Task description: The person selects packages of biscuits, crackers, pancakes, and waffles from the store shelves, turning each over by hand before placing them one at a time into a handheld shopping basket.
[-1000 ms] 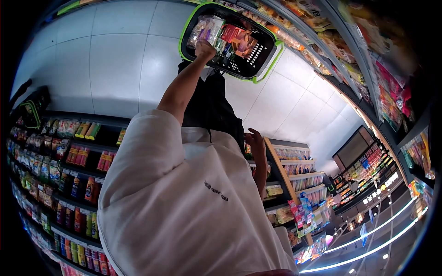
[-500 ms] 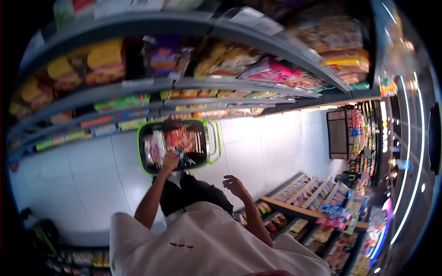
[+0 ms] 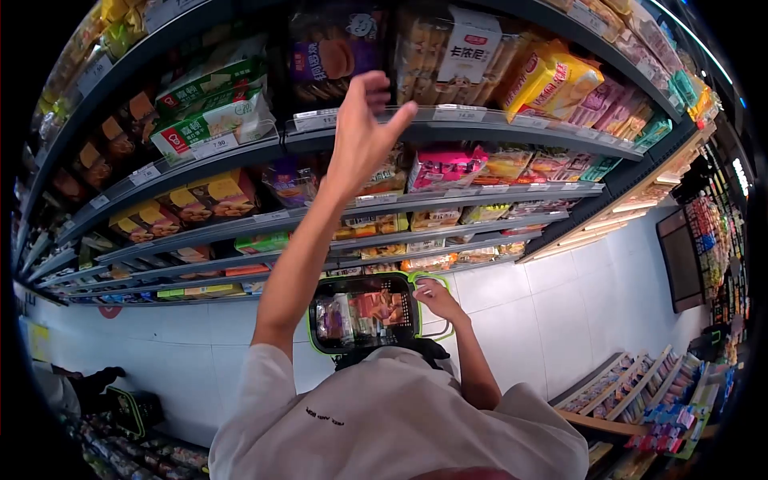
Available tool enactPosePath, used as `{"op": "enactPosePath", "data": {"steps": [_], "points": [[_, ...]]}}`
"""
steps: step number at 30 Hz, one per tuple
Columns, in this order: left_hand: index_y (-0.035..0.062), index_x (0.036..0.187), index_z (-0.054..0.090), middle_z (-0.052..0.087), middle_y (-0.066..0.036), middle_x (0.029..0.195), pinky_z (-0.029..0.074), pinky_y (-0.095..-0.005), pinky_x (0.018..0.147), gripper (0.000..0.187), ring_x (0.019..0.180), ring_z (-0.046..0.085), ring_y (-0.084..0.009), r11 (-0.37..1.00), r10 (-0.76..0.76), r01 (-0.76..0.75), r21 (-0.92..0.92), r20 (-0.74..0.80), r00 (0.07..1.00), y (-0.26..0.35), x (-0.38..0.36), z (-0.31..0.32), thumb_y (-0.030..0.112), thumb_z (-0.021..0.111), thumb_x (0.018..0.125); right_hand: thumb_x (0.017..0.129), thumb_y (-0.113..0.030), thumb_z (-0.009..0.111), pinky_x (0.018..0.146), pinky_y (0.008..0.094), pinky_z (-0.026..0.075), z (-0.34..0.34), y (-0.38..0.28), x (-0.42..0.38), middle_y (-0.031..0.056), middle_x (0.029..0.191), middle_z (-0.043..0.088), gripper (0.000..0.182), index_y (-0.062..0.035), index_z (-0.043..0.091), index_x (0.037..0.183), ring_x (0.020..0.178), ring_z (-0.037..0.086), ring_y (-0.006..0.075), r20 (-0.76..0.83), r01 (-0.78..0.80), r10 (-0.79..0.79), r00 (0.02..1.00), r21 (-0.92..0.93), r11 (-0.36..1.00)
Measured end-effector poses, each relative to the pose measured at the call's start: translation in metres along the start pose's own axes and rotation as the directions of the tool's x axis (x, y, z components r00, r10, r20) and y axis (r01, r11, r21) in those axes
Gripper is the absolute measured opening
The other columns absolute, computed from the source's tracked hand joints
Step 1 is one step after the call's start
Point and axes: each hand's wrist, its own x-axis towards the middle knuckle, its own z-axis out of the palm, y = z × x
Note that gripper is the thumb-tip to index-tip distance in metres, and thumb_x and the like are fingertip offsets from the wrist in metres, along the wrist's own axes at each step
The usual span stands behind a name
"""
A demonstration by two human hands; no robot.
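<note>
My left hand is raised in front of the upper shelf, fingers apart and holding nothing. It is nearest to a purple snack pack and the price-label strip below it. To its right stands a clear pack of biscuits with a white label. Lower down, my right hand is beside the green-rimmed black basket, at its right end near the green handle; its fingers are bent and what they hold, if anything, is too small to tell. Packaged snacks lie in the basket.
Shelves of packaged snacks run across the front. Green-and-white packs are at the left, a yellow pack at the right. A slanted display rack stands lower right. At the lower left are a person's dark-clothed leg and another basket.
My left hand has moved up from inside the basket to the upper shelf. My right hand has moved to the basket's handle side. The view has shifted, showing more shelves.
</note>
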Motion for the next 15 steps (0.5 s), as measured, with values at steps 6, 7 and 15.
{"op": "enactPosePath", "data": {"steps": [6, 7, 15], "points": [[-0.0054, 0.094, 0.065, 0.067, -0.016, 0.080, 0.050, -0.0365, 0.065, 0.059, 0.072, 0.064, -0.0239, 0.879, -0.210, 0.094, 0.468, 0.201, 0.957, -0.041, 0.097, 0.057, 0.046, 0.078, 0.068, 0.085, -0.026, 0.065, 0.077, 0.0324, 0.051, -0.076, 0.017, -0.027, 0.0133, 0.098, 0.066, 0.041, -0.0012, 0.056, 0.116, 0.088, 0.064, 0.0218, -0.082, 0.015, -0.013, 0.997, 0.017, 1.000], [-0.0036, 0.094, 0.067, 0.068, -0.015, 0.083, 0.050, -0.0348, 0.067, 0.056, 0.074, 0.065, -0.0225, 0.917, -0.193, 0.097, 0.386, 0.218, 0.957, -0.039, 0.099, 0.058, 0.045, 0.078, 0.068, 0.085, -0.025, 0.065, 0.077, 0.0323, 0.050, -0.082, 0.028, -0.031, 0.0140, 0.099, 0.066, 0.040, -0.0011, 0.056, 0.116, 0.088, 0.064, 0.0222, -0.080, -0.025, 0.028, 0.996, 0.037, 0.999], [-0.0011, 0.104, 0.055, 0.065, -0.013, 0.093, 0.050, -0.0309, 0.075, 0.048, 0.086, 0.064, -0.0211, 0.952, 0.048, -0.092, 0.291, 0.156, 0.987, 0.021, 0.068, 0.060, 0.017, 0.080, 0.067, 0.084, -0.027, 0.065, 0.078, 0.0310, 0.049, -0.086, 0.071, -0.027, 0.0146, 0.098, 0.065, 0.042, 0.0008, 0.056, 0.115, 0.087, 0.064, 0.0207, -0.044, -0.071, 0.081, 0.996, 0.198, 0.978]]}}
